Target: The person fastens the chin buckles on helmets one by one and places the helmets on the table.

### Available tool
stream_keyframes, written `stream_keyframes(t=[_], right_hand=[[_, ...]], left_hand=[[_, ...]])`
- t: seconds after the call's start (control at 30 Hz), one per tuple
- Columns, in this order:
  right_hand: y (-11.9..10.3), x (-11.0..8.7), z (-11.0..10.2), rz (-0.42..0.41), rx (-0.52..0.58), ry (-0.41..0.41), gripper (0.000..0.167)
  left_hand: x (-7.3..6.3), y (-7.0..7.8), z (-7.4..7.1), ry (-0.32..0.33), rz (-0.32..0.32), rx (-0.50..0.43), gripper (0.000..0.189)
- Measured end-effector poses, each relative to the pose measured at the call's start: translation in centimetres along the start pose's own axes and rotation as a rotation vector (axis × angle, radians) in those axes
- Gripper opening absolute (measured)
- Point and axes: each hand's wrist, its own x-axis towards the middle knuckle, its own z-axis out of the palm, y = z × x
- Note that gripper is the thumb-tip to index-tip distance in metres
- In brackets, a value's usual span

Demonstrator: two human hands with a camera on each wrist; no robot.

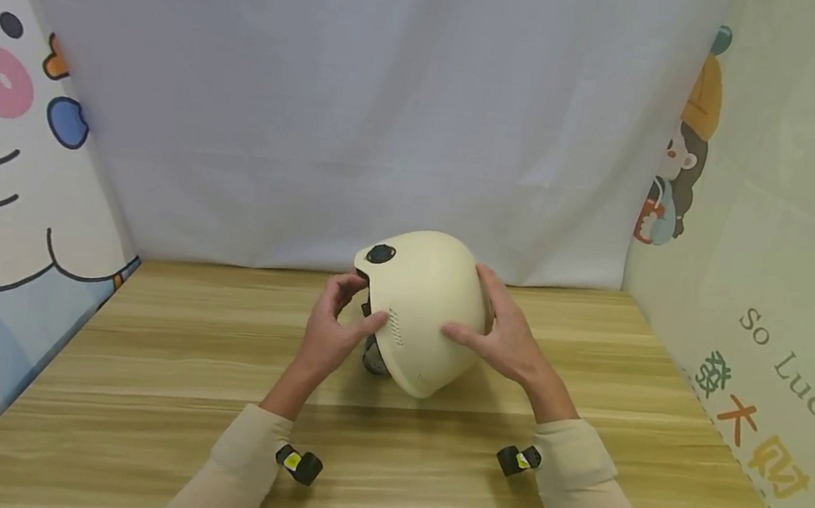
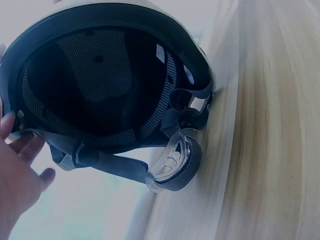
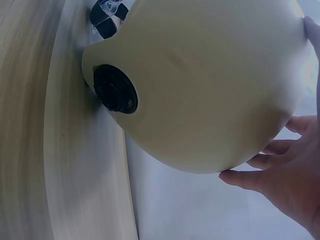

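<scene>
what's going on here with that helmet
A person's bare hands have hold of a cream helmet, tipped on its side at a wooden table. The left hand grips the rim, and the right hand holds the rounded shell. The opening faces the person's left, showing the dark lining and a strap at the edge.

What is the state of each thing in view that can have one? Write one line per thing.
Helmet: tipped on its side, opening towards the person's left.
Chin strap: hanging outside the helmet; whether buckled, unclear.
Left hand: holding the helmet by its edge.
Right hand: fingers spread, touching the helmet's rounded outside.
Curtain: hanging, slightly creased.
</scene>
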Motion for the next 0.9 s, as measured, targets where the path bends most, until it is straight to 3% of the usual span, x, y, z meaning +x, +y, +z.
stream_keyframes(t=[0.13, 0.23, 0.47, 0.67, 0.73, 0.9], right_hand=[[0.0, 0.0, 0.0, 0.004, 0.000, 0.002, 0.100], [-0.1, 0.1, -0.1, 0.007, -0.004, 0.004, 0.100], [0.1, 0.0, -0.1, 0.009, -0.023, -0.003, 0.099], [0.1, 0.1, 0.0, 0.013, 0.015, -0.007, 0.098], [0.1, 0.1, 0.0, 0.015, 0.022, -0.007, 0.098], [0.1, 0.0, 0.0, 0.015, 0.036, -0.009, 0.096]], left_hand=[[-0.1, -0.1, -0.3, -0.112, 0.032, 0.011, 0.036], [-0.1, 0.6, -0.3, -0.162, 0.067, -0.002, 0.026], [-0.6, 3.5, -0.2, -0.171, 0.091, -0.047, 0.023], [-0.1, 1.6, -0.1, -0.151, 0.082, -0.053, 0.025], [0.1, 0.8, -0.1, -0.158, 0.076, -0.049, 0.027], [0.0, 0.3, -0.2, -0.211, 0.073, -0.034, 0.036]])
